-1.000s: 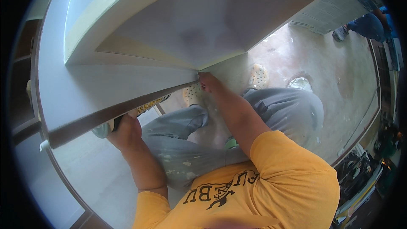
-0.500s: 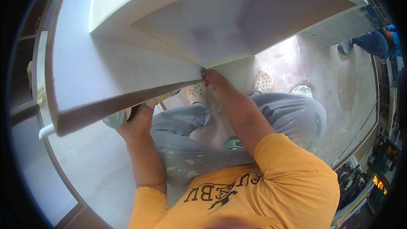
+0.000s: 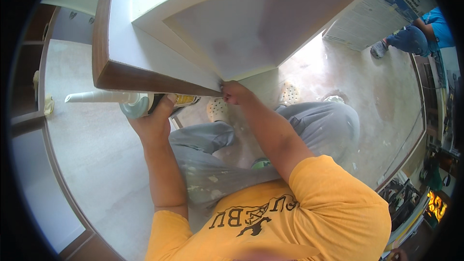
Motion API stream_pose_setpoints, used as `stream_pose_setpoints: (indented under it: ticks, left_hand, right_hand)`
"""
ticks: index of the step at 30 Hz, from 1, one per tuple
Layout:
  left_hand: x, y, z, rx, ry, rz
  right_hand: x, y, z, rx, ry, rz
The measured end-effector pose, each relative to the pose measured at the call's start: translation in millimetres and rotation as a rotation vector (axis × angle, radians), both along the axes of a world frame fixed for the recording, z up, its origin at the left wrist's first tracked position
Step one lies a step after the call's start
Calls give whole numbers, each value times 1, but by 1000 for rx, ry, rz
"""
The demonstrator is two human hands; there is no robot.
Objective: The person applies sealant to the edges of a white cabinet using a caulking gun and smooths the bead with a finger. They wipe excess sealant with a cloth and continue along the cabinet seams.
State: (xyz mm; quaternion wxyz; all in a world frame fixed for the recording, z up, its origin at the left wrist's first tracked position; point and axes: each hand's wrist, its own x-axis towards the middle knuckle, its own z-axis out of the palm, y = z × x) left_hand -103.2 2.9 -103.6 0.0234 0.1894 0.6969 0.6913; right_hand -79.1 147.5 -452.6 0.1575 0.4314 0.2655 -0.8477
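Note:
My left hand (image 3: 155, 118) is wrapped round a sealant tube (image 3: 186, 100) with a dark and yellow label. Its long pale nozzle (image 3: 99, 96) points left, just below the brown edge of a white cabinet (image 3: 145, 78). My right hand (image 3: 235, 92) is closed at the far end of that edge, where it meets the curved front. The fingertips press against the corner there. Whether they pinch something small is hidden.
Newspaper sheets (image 3: 360, 19) cover a surface at the far right. Beyond them a person's leg in jeans (image 3: 408, 40) shows. My clogs (image 3: 289, 93) stand on the dusty floor (image 3: 382, 101). Dark-framed white panels (image 3: 41, 174) line the left; assorted items (image 3: 403, 208) crowd the lower right.
The cabinet's near corner has shifted right and up in view. The tube's nozzle, mostly hidden behind the edge before, now shows in full. My right hand stays at the corner.

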Motion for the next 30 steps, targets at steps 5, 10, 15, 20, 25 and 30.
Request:
stream_pose_setpoints:
  ticks: [5,10,15,20,25,30]
  left_hand:
    - [-2,3,3,37,-7,-63]
    - [-2,7,7,11,14,-58]
    - [-3,11,9,50,57,-122]
    - [-5,11,10,43,50,-135]
    - [-5,12,11,75,21,-158]
    - [-6,14,12,98,11,-173]
  right_hand:
    - [-7,0,25,69,-118,12]
    - [-7,4,74,309,-88,129]
    - [-9,7,117,390,-63,177]
    - [1,12,156,346,-7,156]
    - [18,22,208,375,206,199]
    - [27,30,269,422,272,186]
